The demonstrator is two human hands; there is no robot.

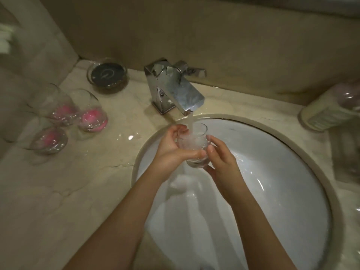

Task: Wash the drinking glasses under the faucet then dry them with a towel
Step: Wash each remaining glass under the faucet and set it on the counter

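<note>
While under faucet (175, 88), glass (192, 145) in both hands (194, 152).

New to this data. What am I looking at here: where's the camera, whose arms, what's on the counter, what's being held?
There is no robot: a person works bare-handed, and the single picture comes from a wide-angle camera on their head, looking down. The left hand and right hand both grip a clear drinking glass under water running from the square chrome faucet, over the round white sink. On the beige marble counter, left of the sink, stand three clear glasses with pink inside and a round glass dish with a dark disc. The things at the right edge are too blurred to name.
</note>
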